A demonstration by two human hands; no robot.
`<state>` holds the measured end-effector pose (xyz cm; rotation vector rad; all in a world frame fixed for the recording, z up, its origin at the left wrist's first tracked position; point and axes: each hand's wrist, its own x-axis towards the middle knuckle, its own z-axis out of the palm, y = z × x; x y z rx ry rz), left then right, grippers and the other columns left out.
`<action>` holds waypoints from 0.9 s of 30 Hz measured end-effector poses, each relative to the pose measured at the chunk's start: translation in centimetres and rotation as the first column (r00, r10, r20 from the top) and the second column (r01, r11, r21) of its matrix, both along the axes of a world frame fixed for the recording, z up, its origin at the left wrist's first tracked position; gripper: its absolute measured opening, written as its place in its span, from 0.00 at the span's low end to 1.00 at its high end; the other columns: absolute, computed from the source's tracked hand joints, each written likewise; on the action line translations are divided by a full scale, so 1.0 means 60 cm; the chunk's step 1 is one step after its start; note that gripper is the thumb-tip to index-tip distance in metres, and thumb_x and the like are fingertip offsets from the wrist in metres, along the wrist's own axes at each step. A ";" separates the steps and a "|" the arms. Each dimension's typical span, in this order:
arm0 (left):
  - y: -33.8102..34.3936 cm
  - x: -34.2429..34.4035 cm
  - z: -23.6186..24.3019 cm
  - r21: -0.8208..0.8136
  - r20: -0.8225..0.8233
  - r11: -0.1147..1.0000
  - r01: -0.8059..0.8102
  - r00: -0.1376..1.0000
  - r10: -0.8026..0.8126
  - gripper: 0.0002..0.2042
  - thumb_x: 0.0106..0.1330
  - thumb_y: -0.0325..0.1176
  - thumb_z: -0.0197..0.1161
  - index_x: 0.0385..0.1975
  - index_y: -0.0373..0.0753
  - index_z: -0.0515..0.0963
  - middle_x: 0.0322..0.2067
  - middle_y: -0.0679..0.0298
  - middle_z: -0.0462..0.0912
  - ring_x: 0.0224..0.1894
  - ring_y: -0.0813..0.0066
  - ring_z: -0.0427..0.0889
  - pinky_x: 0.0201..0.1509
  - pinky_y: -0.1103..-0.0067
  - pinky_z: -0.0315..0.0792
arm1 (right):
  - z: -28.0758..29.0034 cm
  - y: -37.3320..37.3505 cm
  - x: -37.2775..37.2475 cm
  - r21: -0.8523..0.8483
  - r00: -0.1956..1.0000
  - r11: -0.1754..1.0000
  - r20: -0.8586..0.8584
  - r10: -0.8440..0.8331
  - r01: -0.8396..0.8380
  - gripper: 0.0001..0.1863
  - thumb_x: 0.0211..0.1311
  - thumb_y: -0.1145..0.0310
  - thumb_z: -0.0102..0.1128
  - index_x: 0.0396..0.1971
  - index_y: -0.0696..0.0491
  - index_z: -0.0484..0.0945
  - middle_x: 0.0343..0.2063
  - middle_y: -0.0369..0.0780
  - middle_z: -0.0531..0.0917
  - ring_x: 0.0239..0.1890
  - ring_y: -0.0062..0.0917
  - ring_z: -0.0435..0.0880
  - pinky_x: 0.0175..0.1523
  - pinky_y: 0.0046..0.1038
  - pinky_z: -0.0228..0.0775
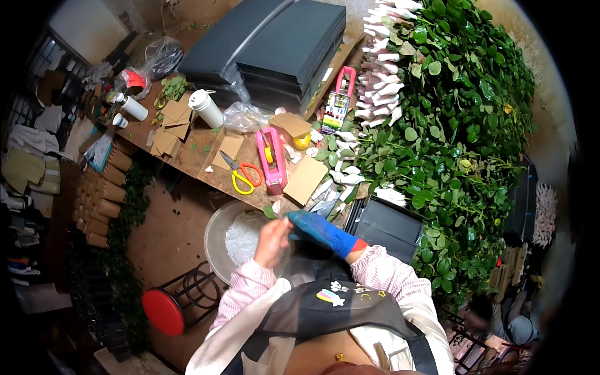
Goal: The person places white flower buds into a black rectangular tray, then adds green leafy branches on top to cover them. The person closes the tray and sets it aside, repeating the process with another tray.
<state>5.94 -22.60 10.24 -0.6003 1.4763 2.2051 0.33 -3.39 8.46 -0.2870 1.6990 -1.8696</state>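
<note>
Over the front edge of the wooden table (240,190), my two hands meet at the fingertips. My left hand (272,241) is bare, its fingers curled closed. A blue glove with a red cuff covers my right hand (322,232), whose fingers are pressed together against the left fingertips. Whatever lies between them is hidden or too small to name. Below my left hand stands a round, translucent tub (215,240) with white scraps (240,240) inside. Nearby on the table are scissors (240,174) with yellow and orange handles, a pink tape dispenser (272,161) and a cardboard piece (305,180).
Leafy stems with white-wrapped heads (381,81) pile up at right, beside a black box (390,225). Dark sheets (281,44) are stacked at the back. A phone (335,112) leans on another pink dispenser (345,80). A white bottle (206,109) and red stool (164,311) stand left.
</note>
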 end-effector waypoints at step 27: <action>0.457 -0.151 0.154 -0.763 -0.635 0.641 -0.081 -0.086 -0.767 0.06 0.61 0.38 0.74 0.36 0.49 0.91 0.62 0.50 0.78 0.66 0.42 0.70 0.74 0.48 0.59 | 0.194 0.428 0.334 -0.392 0.880 0.789 0.250 -0.404 0.474 0.21 0.75 0.56 0.65 0.52 0.59 0.83 0.41 0.45 0.91 0.47 0.32 0.91 0.53 0.32 0.82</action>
